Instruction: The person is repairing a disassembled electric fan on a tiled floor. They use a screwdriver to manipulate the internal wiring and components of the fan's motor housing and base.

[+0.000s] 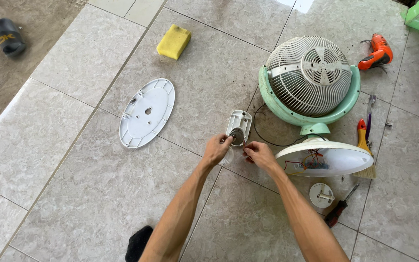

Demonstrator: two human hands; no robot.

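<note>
Pinching at a small white plastic housing [239, 127] on the floor tiles [73, 160], both hands meet just below it. Left hand [216, 149] has fingertips closed on the round dark metal part [237, 136] seated in the housing's lower end. Right hand [260, 155] is closed in a pinch on a thin red wire [244, 144] just beside that part. Housing lies flat, close to the green fan [309, 80], whose overturned white base [323, 157] shows loose wiring.

Handling guess: the housing looks light, stiff and thin-walled, likely to skid on smooth tile, so hold its side edges. Wire is soft and fragile at the joints; take it near the end, no tugging. Metal part looks small and easy to drop.

Around: oval white cover plate [147, 112] well apart to the left, yellow sponge [173, 41], orange drill [376, 52], brush [363, 145], screwdriver [338, 208], small round white cap [321, 195].
</note>
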